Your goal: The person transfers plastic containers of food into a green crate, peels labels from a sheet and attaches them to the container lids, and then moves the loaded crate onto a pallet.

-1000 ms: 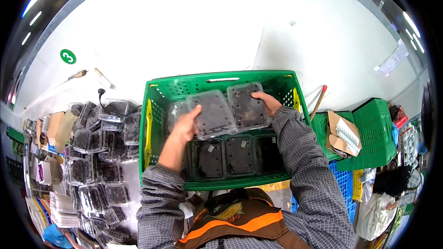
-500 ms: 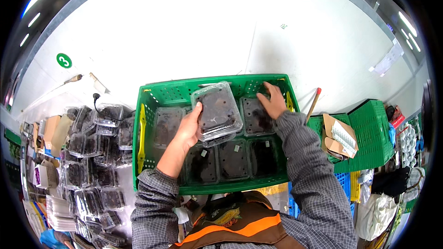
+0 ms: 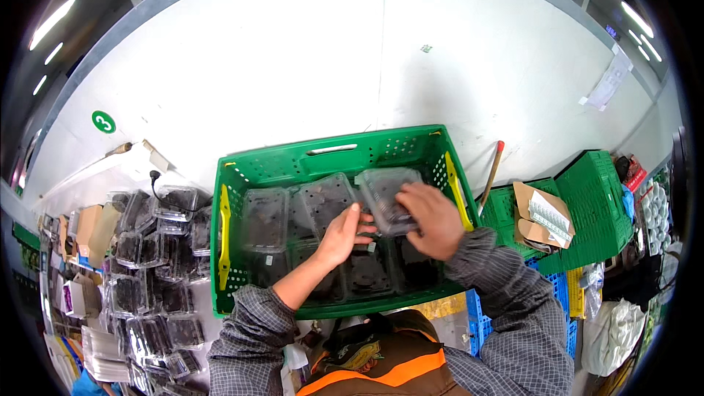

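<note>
A green crate (image 3: 286, 162) stands before me, holding several clear plastic clamshell containers with dark contents. My right hand (image 3: 434, 221) is closed on the near right side of one clear clamshell container (image 3: 381, 185), tilted at the crate's right half; the fingers are a little blurred. Just left of that container, my left hand (image 3: 342, 235) is open, its fingers apart and close to the container's lower left corner. Beside it a second clamshell container (image 3: 326, 202) lies askew on those below. Another container (image 3: 265, 216) sits at the far left of the crate.
Many more clear containers (image 3: 158, 249) are stacked left of the crate. To the right are a green crate (image 3: 598, 209) with an open cardboard box (image 3: 539, 216), and a red-tipped wooden handle (image 3: 493, 169). A white wall (image 3: 308, 66) rises behind; blue crates (image 3: 480, 323) stand below.
My left hand has let go of the container it held up and moved right and down. My right hand has come inward from the crate's far right and grips a container.
</note>
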The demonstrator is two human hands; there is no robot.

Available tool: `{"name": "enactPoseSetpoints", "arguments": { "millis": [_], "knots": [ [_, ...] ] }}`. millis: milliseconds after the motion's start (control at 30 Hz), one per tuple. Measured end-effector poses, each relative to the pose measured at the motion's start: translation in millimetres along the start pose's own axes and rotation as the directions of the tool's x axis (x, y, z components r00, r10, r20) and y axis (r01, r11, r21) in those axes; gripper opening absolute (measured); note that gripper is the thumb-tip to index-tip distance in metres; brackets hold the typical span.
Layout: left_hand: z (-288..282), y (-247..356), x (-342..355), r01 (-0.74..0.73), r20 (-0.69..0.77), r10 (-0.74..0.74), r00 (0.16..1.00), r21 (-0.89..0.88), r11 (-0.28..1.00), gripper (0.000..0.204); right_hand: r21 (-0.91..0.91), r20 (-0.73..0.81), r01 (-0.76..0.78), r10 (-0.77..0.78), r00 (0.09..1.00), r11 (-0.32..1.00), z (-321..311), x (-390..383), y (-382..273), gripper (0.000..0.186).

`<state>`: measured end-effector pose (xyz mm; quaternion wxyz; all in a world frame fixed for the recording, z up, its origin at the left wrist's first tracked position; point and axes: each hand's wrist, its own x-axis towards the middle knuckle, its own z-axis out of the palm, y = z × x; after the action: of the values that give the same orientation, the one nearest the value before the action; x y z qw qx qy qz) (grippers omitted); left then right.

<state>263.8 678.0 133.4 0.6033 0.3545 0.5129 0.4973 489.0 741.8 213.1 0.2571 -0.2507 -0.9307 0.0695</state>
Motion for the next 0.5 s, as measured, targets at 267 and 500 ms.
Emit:
{"name": "enactPoseSetpoints", "arguments": {
  "millis": [267,500],
  "knots": [
    [51,-25,40,-0.571,0.746,0.278,0.605,0.650,-0.502,0.075,-0.289,0.043,-0.155,0.175,0.984,0.945,-86,-12,-3,0.062],
    [64,-37,93,-0.173,0.302,0.259,0.917,0.890,-0.422,0.075,-0.485,0.247,0.047,0.085,0.965,0.873,-48,-18,-12,0.050]
  ]
}}
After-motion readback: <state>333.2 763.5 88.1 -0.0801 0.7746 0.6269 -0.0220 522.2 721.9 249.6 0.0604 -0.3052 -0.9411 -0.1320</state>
